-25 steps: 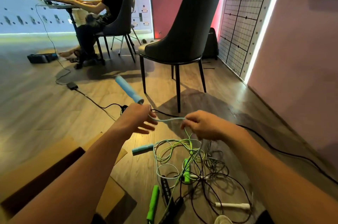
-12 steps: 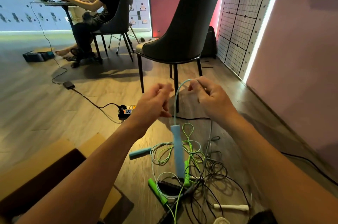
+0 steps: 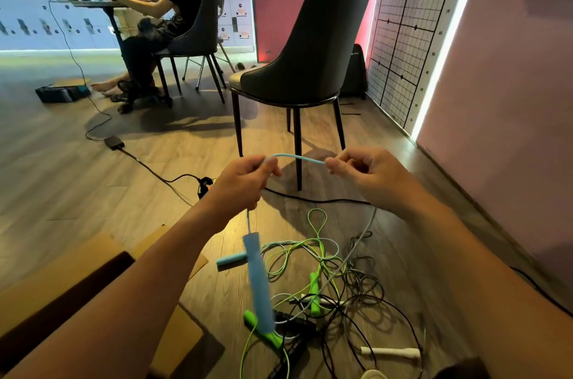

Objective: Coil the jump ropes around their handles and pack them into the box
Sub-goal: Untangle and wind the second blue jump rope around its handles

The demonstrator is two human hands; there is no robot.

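My left hand (image 3: 245, 180) and my right hand (image 3: 362, 174) both pinch the light blue rope (image 3: 294, 157), a short arc of it stretched between them in the air. One blue handle (image 3: 259, 282) hangs from my left hand, blurred by motion. The other blue handle (image 3: 231, 260) lies on the floor. Below my hands is a tangle of ropes (image 3: 335, 279) with green handles (image 3: 263, 330), a black handle (image 3: 294, 321) and a white handle (image 3: 390, 351). The open cardboard box (image 3: 71, 279) sits at lower left under my left forearm.
A dark chair (image 3: 313, 47) stands just beyond my hands. A black cable and power strip (image 3: 204, 185) cross the wooden floor. A person sits at a desk with a laptop at far left. A pink wall (image 3: 502, 99) runs along the right.
My hands have moved apart, stretching the blue rope sideways between them. The hanging blue handle has swung lower and to the left; a second ago my left hand held it pointing up.
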